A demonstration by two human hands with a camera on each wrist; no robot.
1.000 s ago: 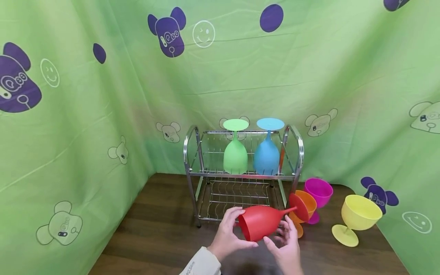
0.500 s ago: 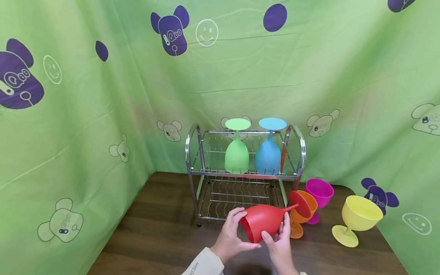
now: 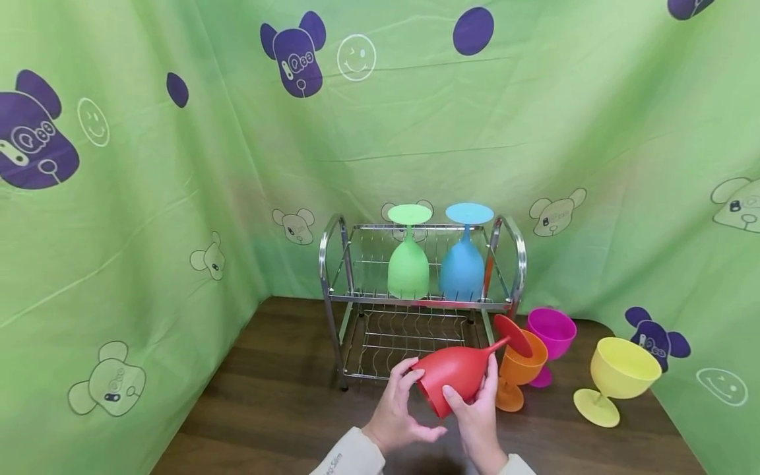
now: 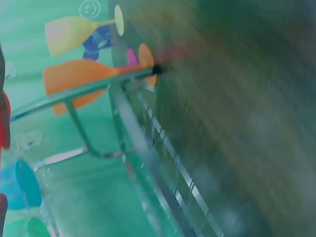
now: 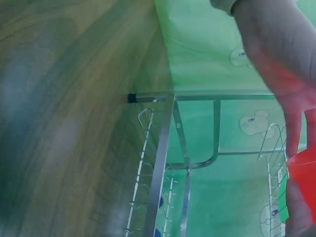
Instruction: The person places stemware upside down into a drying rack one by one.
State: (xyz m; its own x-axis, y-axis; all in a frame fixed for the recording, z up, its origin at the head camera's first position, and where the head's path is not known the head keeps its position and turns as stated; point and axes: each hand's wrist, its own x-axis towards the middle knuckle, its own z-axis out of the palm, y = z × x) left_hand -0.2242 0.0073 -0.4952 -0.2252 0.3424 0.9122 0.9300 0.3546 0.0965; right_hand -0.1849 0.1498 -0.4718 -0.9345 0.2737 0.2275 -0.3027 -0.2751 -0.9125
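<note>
A red plastic wine goblet (image 3: 456, 371) is held tilted in front of the rack, its mouth down toward the left and its foot up to the right. My right hand (image 3: 479, 422) grips its bowl, thumb across the near side and fingers behind. My left hand (image 3: 392, 410) touches the rim with its fingertips, its thumb spread away below the mouth. In the right wrist view the left hand (image 5: 281, 59) reaches to the red rim. A green goblet (image 3: 408, 267) and a blue goblet (image 3: 462, 267) stand upside down on the rack's upper tier.
The two-tier metal dish rack (image 3: 424, 305) stands on the dark wooden table (image 3: 255, 396). To its right are upright orange (image 3: 522, 366), magenta (image 3: 552, 330) and yellow (image 3: 623, 369) goblets. A green printed cloth (image 3: 380, 132) surrounds the table.
The red goblet has tilted further, its foot rising. My right hand has moved left along the bowl, its thumb now on the near side. My left thumb has come away from the rim.
</note>
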